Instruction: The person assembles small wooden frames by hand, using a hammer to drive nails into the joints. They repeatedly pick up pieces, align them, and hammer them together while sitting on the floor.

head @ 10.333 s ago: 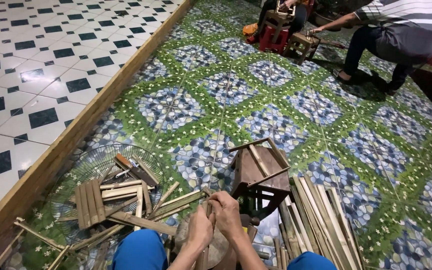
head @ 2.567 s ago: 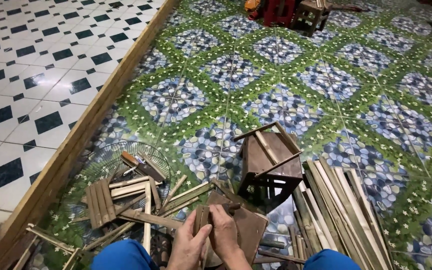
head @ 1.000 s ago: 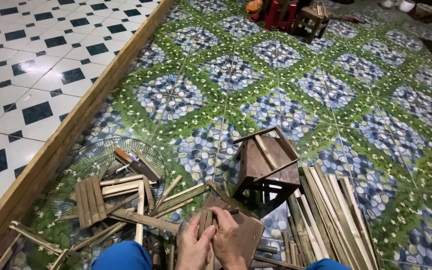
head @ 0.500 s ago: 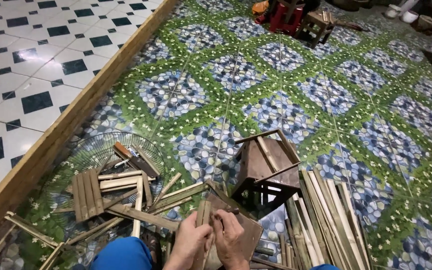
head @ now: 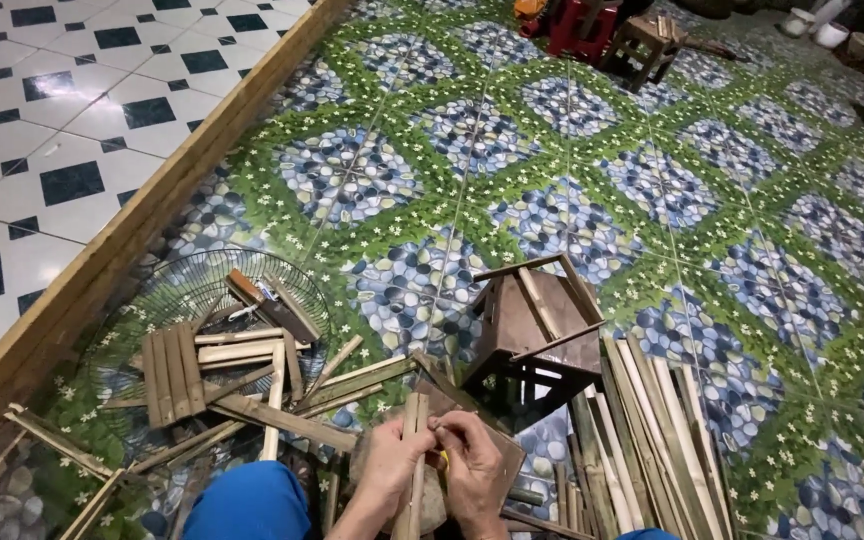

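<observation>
Both hands are at the near edge of the frame, centre, working one thin bamboo strip. Left hand is wrapped around the strip's lower part, fingers closed on it. Right hand is curled shut too, fingertips pinching at the strip's right side just below its top end; something yellow shows between the hands, too small to identify. The strip stands roughly upright, top end pointing far, lower end hidden between the hands.

Directly behind the hands: a flat brown wooden panel, partly covered by the right hand. Far-right of that, a small dark wooden stool frame lies tilted on the floor, its open side facing up.

Right of the hands: a bundle of long bamboo slats lying side by side, running near to far.

Left: a round wire fan guard flat on the floor, with short bamboo pieces piled on and across it, and a set of joined slats at its left. A blue-clad knee is at the near edge.

The floor carries a green and blue pebble-pattern covering; a wooden beam runs diagonally along its left edge, with white and black tiles beyond. Far centre: a red stool and a small wooden stool.
</observation>
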